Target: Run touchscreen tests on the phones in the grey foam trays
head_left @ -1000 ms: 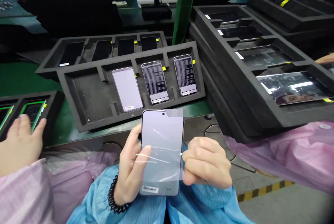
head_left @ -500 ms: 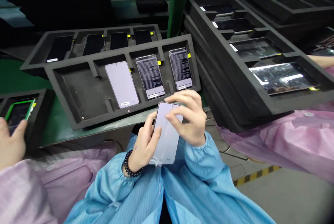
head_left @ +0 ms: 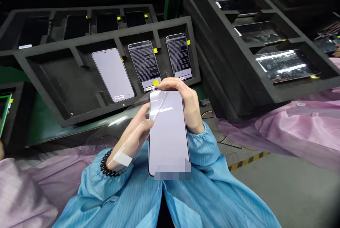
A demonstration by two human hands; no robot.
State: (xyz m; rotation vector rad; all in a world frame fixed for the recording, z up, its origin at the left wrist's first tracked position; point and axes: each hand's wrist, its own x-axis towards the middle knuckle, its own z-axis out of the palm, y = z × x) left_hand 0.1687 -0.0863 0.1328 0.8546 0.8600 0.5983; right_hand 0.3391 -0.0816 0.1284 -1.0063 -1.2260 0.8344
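Note:
A phone [head_left: 168,132] with a lit pale screen stands nearly upright in front of my chest, its lower end blurred out. My left hand [head_left: 135,128] is closed on its left edge, thumb at the side. A loose clear film [head_left: 114,141] with a white label slants across my left hand and wrist. My right hand [head_left: 188,102] curls around the phone's top right, and its index fingertip meets the film's yellow tab [head_left: 156,83]. The right thumb is hidden. Beyond lies a black foam tray [head_left: 66,114] with another pale-screened phone [head_left: 113,75] and two phones showing text.
Another foam tray [head_left: 16,49] with dark-screened phones lies behind. Stacked foam trays [head_left: 225,89] with glossy phones rise at right. Pink sleeves of people [head_left: 278,114] flank me on both sides. At far left, part of a green-framed screen [head_left: 4,109] shows.
The clear film has come away from the phone and now stretches left over my left hand. My right hand has shifted to the phone's top edge. The view has tilted down.

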